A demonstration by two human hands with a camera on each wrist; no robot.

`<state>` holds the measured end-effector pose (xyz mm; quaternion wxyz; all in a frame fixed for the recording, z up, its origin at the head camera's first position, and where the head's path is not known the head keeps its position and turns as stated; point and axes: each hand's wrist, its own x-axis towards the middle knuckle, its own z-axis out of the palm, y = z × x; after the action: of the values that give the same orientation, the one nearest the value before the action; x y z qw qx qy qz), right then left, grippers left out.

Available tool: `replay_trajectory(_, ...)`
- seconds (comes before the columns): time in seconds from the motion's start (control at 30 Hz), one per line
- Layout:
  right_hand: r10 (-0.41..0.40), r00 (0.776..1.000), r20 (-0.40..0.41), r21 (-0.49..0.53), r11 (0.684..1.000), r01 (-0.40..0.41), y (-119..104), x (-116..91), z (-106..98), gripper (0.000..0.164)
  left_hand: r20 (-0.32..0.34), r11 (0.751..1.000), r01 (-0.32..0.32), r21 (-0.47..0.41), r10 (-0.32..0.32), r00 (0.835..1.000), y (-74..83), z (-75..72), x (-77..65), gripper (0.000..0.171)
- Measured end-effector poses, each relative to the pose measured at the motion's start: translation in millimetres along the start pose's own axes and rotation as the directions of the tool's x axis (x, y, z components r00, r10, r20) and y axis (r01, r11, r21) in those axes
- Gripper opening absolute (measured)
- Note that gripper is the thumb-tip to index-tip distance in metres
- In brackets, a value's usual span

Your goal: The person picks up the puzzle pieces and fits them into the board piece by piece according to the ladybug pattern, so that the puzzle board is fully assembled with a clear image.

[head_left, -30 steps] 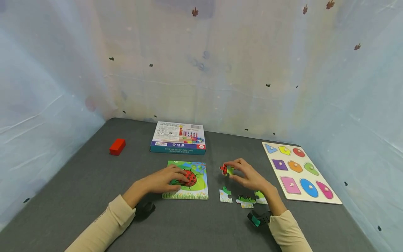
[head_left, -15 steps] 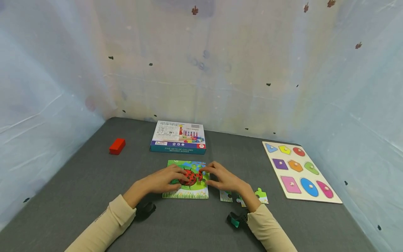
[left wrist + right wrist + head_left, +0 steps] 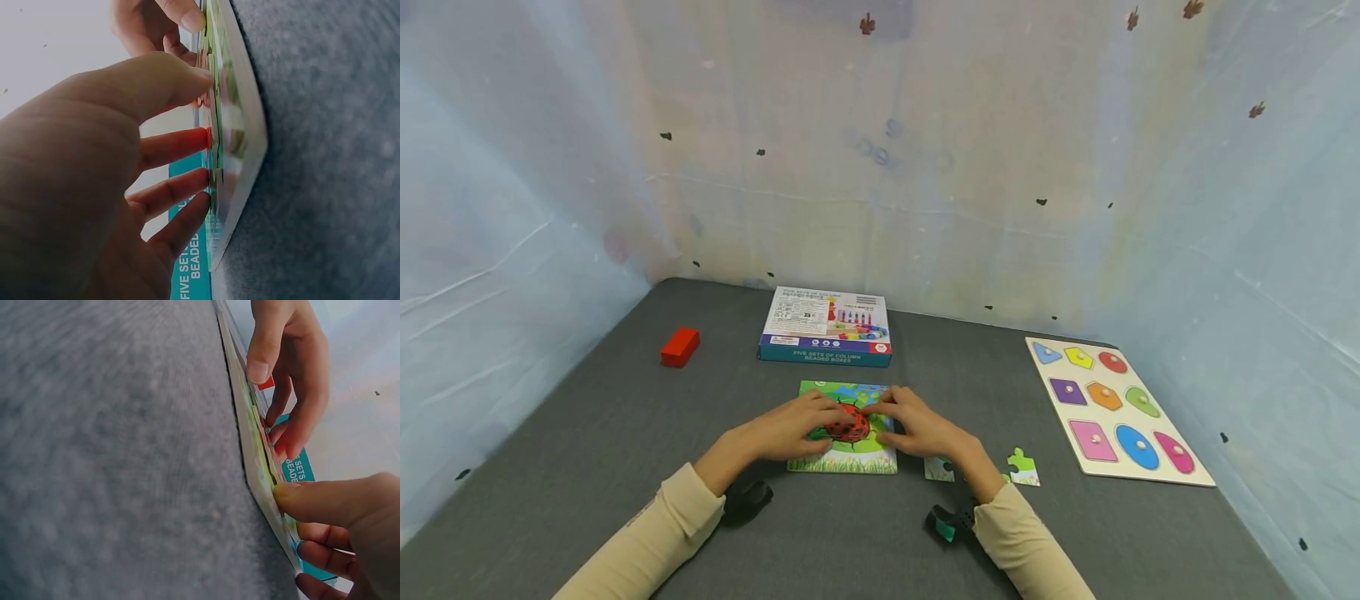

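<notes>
Grey cloth surface (image 3: pixel 625 450), matt and fine-grained; behind it, a pale, creased backdrop (image 3: pixel 880 217) with scattered dark leaf-like marks.

Ladybug puzzle (image 3: pixel 850 460): flat, four-sided, printed red and green on a pale base; lies at the centre, under both hands, its near edge running left to right. Long axis uncertain, owing to foreshortening.

Left hand (image 3: pixel 796 427): over the puzzle's left part; fingers (image 3: pixel 178 147) spread, tips resting on the printed face.

Right hand (image 3: pixel 921 427): over the right edge; fingers loosely apart, thumb tip touching the puzzle, no piece seen pinched.

Governing relation, as judged: the loose pieces all lie right of the puzzle, nearer the right hand.

Half-covered piece (image 3: pixel 936 469): just right of the puzzle, partly behind the right hand. Knobbed piece (image 3: pixel 1022 468): thin, green and white, right of the forearm, its rounded knob pointing away from the person. Sliver of a further piece (image 3: pixel 1007 479): outline hidden by the forearm.

Also: glossy cardboard box (image 3: pixel 823 327), beyond the puzzle; smooth red block (image 3: pixel 680 347), far left; pale shape board (image 3: pixel 1112 417) with knobbed coloured shapes, right.
</notes>
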<state>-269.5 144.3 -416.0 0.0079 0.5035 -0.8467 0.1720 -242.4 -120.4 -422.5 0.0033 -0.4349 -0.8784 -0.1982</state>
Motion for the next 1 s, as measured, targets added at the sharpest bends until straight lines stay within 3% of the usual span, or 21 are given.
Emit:
replay_trajectory(0.13,-0.02,1.0,-0.008,-0.014,1.0,0.02,1.1,0.2,1.5,0.039,0.009,0.999,0.003,0.033,-0.004,1.0,0.4,0.5,-0.5,0.045)
replay_trajectory(0.47,0.052,0.998,0.034,-0.013,0.999,-0.052,-0.6,-0.3,0.4,0.04,0.028,0.999,0.02,0.036,-0.021,0.999,-1.0,2.2,-0.2,0.045)
replay_trajectory(1.0,0.072,0.997,0.027,0.002,0.997,-0.072,0.5,-1.4,1.1,0.041,0.046,0.998,0.03,0.052,-0.033,0.998,0.7,1.1,-1.0,0.048)
